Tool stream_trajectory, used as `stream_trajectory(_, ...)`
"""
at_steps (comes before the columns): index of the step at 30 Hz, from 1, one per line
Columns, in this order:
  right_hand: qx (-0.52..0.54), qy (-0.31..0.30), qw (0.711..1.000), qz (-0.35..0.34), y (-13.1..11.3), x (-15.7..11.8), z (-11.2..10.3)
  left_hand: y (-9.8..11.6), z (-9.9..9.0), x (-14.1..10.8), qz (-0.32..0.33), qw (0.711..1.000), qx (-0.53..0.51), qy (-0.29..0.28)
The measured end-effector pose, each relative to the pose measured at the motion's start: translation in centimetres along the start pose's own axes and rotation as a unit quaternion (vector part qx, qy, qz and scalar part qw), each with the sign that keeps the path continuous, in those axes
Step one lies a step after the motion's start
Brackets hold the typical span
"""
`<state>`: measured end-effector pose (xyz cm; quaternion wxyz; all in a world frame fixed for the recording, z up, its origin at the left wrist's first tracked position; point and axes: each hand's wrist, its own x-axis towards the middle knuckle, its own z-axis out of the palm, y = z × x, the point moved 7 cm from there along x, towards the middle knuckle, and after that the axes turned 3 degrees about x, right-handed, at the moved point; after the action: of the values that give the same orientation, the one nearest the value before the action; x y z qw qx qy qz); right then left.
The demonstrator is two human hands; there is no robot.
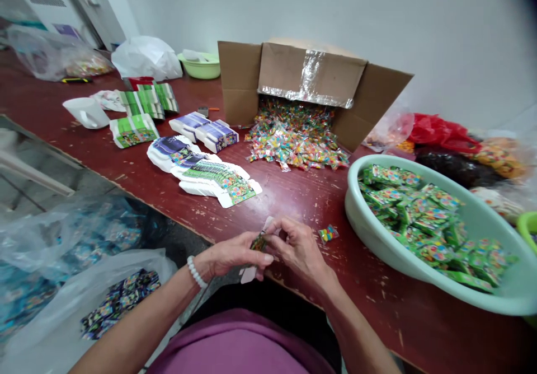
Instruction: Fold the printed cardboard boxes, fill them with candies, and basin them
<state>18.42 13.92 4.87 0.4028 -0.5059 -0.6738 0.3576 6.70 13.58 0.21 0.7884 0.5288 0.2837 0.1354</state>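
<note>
My left hand, with a beaded bracelet at the wrist, grips a small green printed carton whose white flaps stick out at both ends. The fingers of my right hand are closed at the carton's upper end, and what lies inside the carton is hidden. Both hands are at the table's front edge. Just right of my right hand lies a wrapped candy packet. Ahead is a fanned row of flat, unfolded cartons, green in front and purple behind.
A cardboard box on its side spills small candy packets. At right stands a pale green tub of filled green cartons. Carton stacks and a white mug sit to the left. Plastic bags with packs lie below the table.
</note>
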Motion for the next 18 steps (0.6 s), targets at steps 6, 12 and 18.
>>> stream_trajectory(6, 0.0, -0.146, 0.989, 0.03, 0.7, -1.2, 0.2, -0.5, -1.0, -0.1, -0.029, 0.994, 0.1, -0.011)
stream_trajectory(12, 0.045, -0.186, 0.981, 0.014, -0.5, -1.6, 0.2, -0.1, -0.5, -0.4, -0.044, 0.988, 0.144, -0.033)
stream_trajectory(18, 0.098, -0.229, 0.968, 0.022, -1.4, -2.1, 1.1, 0.9, -0.6, -0.2, -0.028, 0.981, 0.19, -0.017)
